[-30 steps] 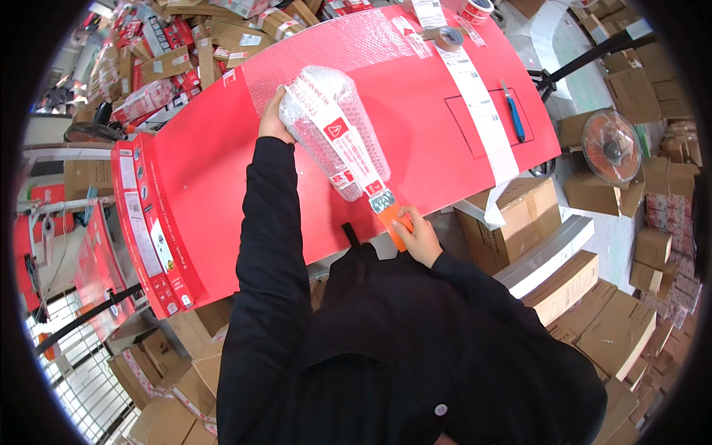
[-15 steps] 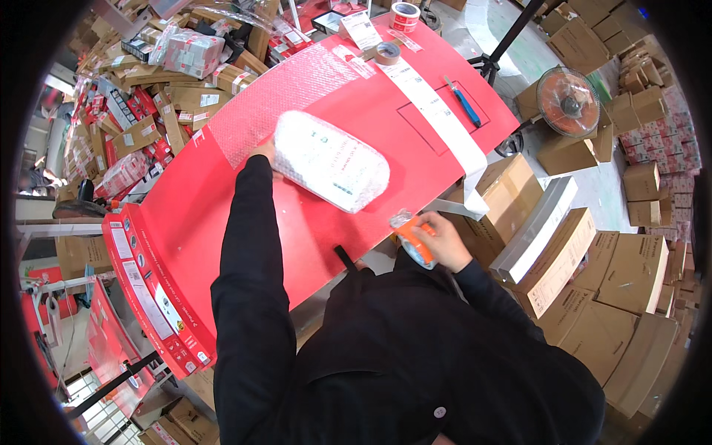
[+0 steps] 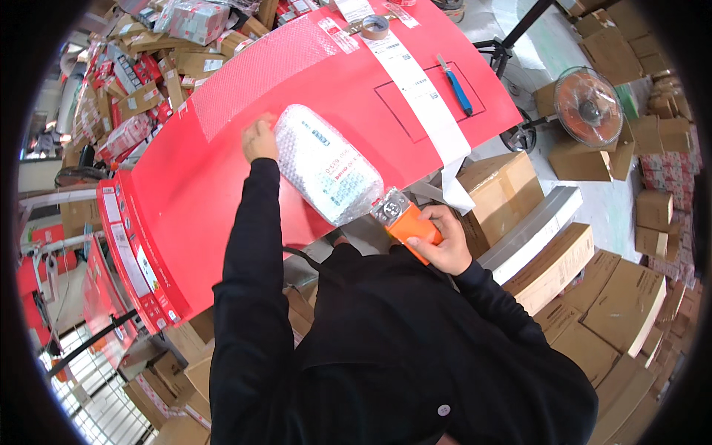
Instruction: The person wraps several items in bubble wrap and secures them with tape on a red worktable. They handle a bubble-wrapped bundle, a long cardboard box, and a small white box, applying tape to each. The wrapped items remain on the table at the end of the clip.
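Note:
A white package wrapped in bubble wrap [image 3: 330,165] lies at a slant on the red tabletop [image 3: 222,178], its lower end close to the near edge. My left hand [image 3: 259,139] is beside the package's upper left end, fingers curled in; whatever they may pinch is hidden. My right hand [image 3: 447,243] is closed around an orange tape dispenser [image 3: 415,228]. The dispenser's metal and clear-film head meets the package's lower right end, and I cannot tell whether tape is stuck there.
On the table are a bubble wrap sheet [image 3: 259,70], a brown tape roll [image 3: 374,27], a white label strip [image 3: 415,93] hanging off the edge, and a blue-handled knife [image 3: 457,90]. Cartons [image 3: 504,193] and a fan [image 3: 587,111] stand right; parcels pile up far left.
The tape dispenser has come up and left to the package's lower end. My left hand has drawn back from behind the package, which now lies turned more steeply. The view has shifted slightly.

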`<state>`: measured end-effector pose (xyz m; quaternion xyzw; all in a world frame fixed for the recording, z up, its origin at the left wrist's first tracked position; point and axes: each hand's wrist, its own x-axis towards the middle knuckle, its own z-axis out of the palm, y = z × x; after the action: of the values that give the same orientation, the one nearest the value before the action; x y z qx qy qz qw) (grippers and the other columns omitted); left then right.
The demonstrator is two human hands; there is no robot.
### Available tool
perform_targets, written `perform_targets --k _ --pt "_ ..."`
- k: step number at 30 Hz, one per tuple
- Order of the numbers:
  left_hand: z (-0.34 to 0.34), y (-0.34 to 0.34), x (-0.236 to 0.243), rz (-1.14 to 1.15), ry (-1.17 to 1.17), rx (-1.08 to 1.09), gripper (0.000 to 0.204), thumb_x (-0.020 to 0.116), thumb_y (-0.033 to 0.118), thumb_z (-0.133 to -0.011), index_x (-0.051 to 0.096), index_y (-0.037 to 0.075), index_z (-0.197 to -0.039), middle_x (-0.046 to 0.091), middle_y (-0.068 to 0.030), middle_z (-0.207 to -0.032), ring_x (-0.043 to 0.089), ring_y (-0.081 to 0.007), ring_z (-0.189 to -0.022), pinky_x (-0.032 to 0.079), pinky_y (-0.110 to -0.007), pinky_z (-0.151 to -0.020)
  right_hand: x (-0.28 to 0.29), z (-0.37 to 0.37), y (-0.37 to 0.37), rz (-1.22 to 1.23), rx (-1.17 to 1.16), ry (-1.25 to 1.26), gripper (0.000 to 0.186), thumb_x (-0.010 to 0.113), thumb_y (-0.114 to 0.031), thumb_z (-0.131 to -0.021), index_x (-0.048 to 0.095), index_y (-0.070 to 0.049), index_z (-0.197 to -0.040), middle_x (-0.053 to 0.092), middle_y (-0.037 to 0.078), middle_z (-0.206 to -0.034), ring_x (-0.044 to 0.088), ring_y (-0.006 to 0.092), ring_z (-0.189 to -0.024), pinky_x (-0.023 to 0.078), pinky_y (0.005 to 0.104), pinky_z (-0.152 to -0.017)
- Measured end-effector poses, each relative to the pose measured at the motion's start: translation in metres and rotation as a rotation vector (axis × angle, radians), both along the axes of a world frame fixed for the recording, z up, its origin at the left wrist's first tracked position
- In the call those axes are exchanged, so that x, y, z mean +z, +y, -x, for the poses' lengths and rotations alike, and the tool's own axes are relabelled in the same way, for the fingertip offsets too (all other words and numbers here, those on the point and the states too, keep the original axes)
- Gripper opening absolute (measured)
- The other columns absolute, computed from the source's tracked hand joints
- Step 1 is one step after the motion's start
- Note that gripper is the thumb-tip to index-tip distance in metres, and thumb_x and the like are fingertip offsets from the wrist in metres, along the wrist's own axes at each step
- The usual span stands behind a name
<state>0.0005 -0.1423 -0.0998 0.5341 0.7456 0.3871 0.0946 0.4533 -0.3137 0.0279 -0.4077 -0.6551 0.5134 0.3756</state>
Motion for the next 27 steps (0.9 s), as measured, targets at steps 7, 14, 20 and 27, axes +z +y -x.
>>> perform_targets --k 7,14,20,27 --pt "-0.206 -0.164 0.175 0.461 -0.810 -0.534 0.031 0.065 0.025 -0.109 0.071 -0.002 -0.124 0.072 -0.0058 -0.114 0.063 -0.0113 -0.108 0.051 -0.030 -0.097 -0.008 -0.009 0.013 -0.226 0.074 -0.138 0.052 0.094 -0.020 -0.081 0.062 -0.004 -0.119 0.075 0.015 -0.099 0.077 0.0290 -0.085 0.059 0.0369 -0.076" --pt "-0.170 -0.154 0.145 0.472 -1.133 -0.249 0.019 0.070 0.015 -0.104 0.076 -0.003 -0.107 0.073 -0.0009 -0.094 0.064 -0.0082 -0.087 0.052 -0.028 -0.082 0.012 0.032 0.004 -0.166 0.069 -0.067 0.048 0.092 -0.017 -0.085 0.060 -0.005 -0.118 0.075 0.013 -0.094 0.076 0.0245 -0.077 0.057 0.0330 -0.068" --pt "0.025 0.006 0.102 0.264 -0.453 -0.243 0.013 0.072 0.012 -0.101 0.079 0.002 -0.105 0.077 -0.0039 -0.094 0.069 -0.0130 -0.086 0.055 -0.030 -0.080 0.048 0.104 0.011 0.195 -0.098 -0.148 0.037 0.081 -0.018 -0.095 0.057 -0.005 -0.121 0.074 0.016 -0.087 0.075 0.0203 -0.076 0.057 0.0325 -0.068" --pt "0.063 0.047 -0.083 0.482 -0.737 -0.224 0.039 0.080 0.034 -0.096 0.079 0.000 -0.115 0.080 -0.0094 -0.101 0.074 -0.0195 -0.097 0.058 -0.033 -0.085 0.023 0.146 0.020 0.218 -0.086 -0.430 0.043 0.078 -0.028 -0.098 0.055 -0.008 -0.128 0.076 0.020 -0.085 0.078 0.0378 -0.082 0.057 0.0404 -0.072"
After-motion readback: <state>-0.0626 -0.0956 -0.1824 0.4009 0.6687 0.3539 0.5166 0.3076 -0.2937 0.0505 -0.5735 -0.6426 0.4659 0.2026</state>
